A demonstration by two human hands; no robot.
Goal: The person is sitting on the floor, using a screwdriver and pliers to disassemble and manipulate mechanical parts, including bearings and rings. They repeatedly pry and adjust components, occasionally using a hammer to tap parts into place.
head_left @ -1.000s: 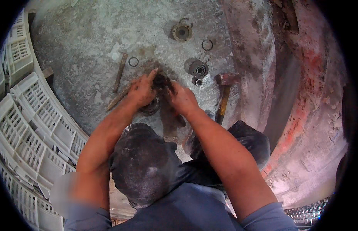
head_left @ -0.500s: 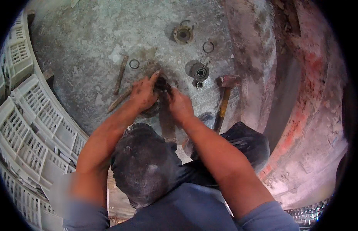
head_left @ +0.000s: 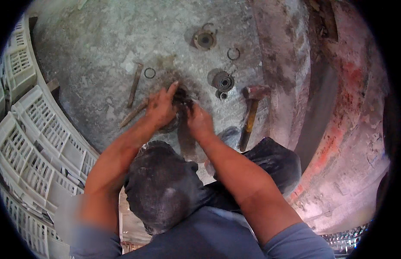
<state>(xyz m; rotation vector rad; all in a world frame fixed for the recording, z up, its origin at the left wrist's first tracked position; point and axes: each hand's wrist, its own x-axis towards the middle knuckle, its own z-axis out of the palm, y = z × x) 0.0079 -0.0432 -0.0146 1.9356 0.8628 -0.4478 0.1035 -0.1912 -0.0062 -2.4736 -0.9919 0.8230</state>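
My left hand (head_left: 160, 107) is curled along the left side of a dark, greasy metal part (head_left: 181, 95) on the floor, its index finger stretched out past it. From the other side, my right hand (head_left: 200, 122) pinches the same part with fingers closed. Much of the part is hidden by the hands, so its exact kind is unclear. Just left of my left hand lies a pointed stick (head_left: 132, 116). Beyond it are a metal rod (head_left: 135, 85) and a thin dark ring (head_left: 149, 73).
To the right lie a hammer (head_left: 251, 116) with a yellowish handle, a bearing-like round part (head_left: 225, 81) and a small ring (head_left: 223, 96). Farther off sit a flanged round part (head_left: 205, 39) and an open ring (head_left: 233, 53). White plastic crates (head_left: 49, 116) line the left.
My right hand has shifted slightly left and down, still at the dark part. My left hand stays nearly in place. The loose parts lie as before.
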